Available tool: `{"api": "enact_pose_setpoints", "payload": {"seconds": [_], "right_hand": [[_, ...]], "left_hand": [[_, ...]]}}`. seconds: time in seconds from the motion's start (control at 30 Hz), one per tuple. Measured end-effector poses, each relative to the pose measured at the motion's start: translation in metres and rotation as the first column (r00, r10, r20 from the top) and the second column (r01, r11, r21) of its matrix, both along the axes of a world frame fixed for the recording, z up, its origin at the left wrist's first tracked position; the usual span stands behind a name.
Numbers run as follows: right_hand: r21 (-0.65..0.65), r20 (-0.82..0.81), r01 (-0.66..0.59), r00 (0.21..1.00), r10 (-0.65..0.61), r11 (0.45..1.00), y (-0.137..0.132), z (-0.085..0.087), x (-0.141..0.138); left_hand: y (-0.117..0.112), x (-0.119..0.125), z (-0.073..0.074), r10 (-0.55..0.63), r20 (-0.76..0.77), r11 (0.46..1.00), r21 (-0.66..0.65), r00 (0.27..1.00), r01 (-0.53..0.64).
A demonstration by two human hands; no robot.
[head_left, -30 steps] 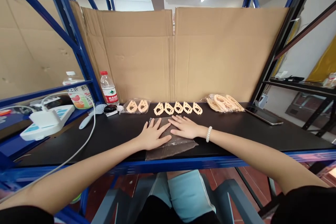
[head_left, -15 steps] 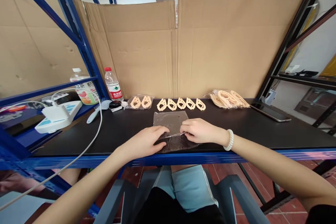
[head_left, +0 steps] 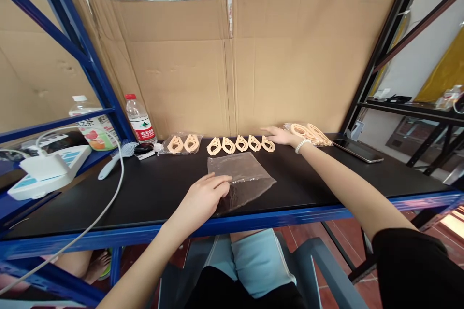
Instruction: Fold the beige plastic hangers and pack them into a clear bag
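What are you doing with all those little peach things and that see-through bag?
A person sits at a black table. The left hand presses flat on a clear plastic bag near the front edge. The right hand reaches to the back, beside the right end of a row of five peach plastic pieces. A packet with two such pieces lies to the left, and a heap of larger ones to the right.

The left hand (head_left: 205,193) lies flat on the near left corner of a clear bag (head_left: 243,174) on the black shelf (head_left: 152,188); the right hand (head_left: 281,135) reaches far right, fingers open, at the end of a row of five beige clips (head_left: 241,144); a bagged pile (head_left: 310,133) sits just beyond; a phone (head_left: 357,150) lies farther right.
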State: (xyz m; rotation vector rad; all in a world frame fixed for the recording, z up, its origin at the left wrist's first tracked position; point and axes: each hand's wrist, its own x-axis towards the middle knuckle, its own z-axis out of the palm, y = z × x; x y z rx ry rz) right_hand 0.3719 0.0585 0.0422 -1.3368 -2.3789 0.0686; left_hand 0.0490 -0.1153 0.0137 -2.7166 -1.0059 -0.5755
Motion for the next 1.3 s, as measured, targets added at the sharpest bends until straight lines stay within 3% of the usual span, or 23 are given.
{"api": "enact_pose_setpoints", "payload": {"seconds": [0.07,0.17,0.37,0.47,0.63,0.77,0.9,1.03,1.17,1.3], "right_hand": [[-0.055,0.038,-0.006,0.999,0.008,0.998,0.022,-0.006,0.005],[-0.106,0.091,-0.049,0.994,0.059,0.993,0.028,-0.02,0.004],[-0.035,0.109,-0.003,0.994,0.007,0.999,-0.02,-0.033,0.029],[0.028,0.085,-0.059,0.995,0.056,0.998,-0.042,-0.034,0.055],[-0.098,0.054,-0.147,0.987,0.152,0.984,-0.057,-0.037,0.087],[0.036,0.097,-0.088,0.992,0.085,0.995,-0.084,-0.042,0.073],[0.115,0.156,-0.003,0.988,-0.015,0.993,-0.134,-0.043,0.041],[0.148,0.07,-0.121,0.991,0.112,0.982,-0.18,-0.041,0.024],[0.167,0.124,-0.187,0.978,0.168,0.968,-0.21,-0.04,0.019],[0.293,0.18,-0.233,0.966,0.186,0.927,-0.233,-0.046,0.017]], "left_hand": [[0.002,0.001,-0.003,-0.047,0.067,0.997,-0.051,0.997,0.05],[0.0,0.001,-0.005,-0.068,0.122,0.992,-0.097,0.99,0.08],[-0.013,0.007,-0.005,-0.084,0.15,0.984,-0.142,0.985,0.106],[-0.015,0.011,-0.005,-0.091,0.182,0.98,-0.161,0.979,0.121],[-0.013,0.015,-0.007,-0.1,0.198,0.977,-0.169,0.975,0.134],[-0.013,0.014,-0.007,-0.107,0.192,0.974,-0.177,0.975,0.142],[-0.014,0.012,-0.007,-0.096,0.186,0.974,-0.186,0.978,0.131],[-0.013,0.01,-0.009,-0.082,0.162,0.971,-0.211,0.983,0.116],[-0.011,0.009,-0.009,-0.089,0.148,0.969,-0.216,0.985,0.12],[-0.011,0.011,-0.009,-0.094,0.143,0.973,-0.197,0.985,0.122]]}}
